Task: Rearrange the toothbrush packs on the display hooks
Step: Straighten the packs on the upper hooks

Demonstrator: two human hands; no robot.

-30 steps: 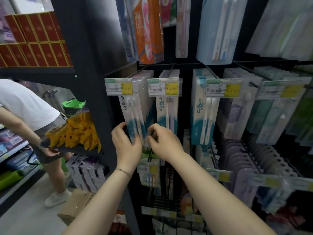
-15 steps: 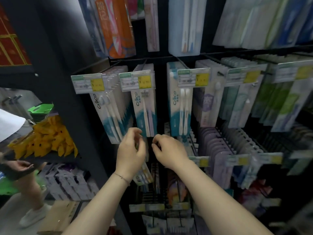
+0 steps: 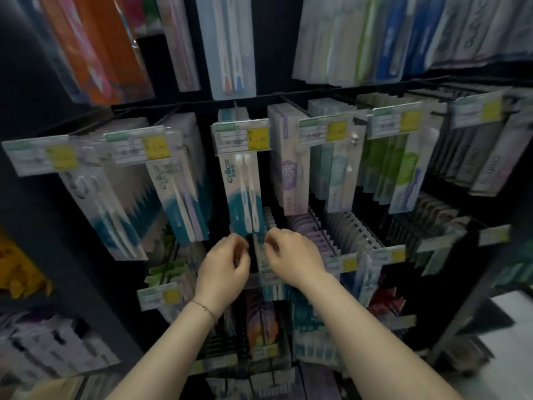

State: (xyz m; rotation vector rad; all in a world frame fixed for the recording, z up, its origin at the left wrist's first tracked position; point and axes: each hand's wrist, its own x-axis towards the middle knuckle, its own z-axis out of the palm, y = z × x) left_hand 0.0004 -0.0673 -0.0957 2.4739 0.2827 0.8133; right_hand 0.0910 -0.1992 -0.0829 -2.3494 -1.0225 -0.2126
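Reaching for the teal pack (image 3: 244,197), the left hand (image 3: 223,268) and right hand (image 3: 291,255) curl just beneath it. Whether they pinch anything, I cannot tell. Next, probably, grip its lower edge.

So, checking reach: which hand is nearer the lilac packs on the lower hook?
Right. The right hand is just left of the lilac packs; the left hand lies farther left.

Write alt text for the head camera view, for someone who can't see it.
Two bare hands, the left hand and the right hand, reach with curled fingers to the bottom edge of a teal-and-white toothbrush pack hanging on a dark display rack; whether they grip anything is unclear. Many other packs hang around it behind yellow-and-white price tags.
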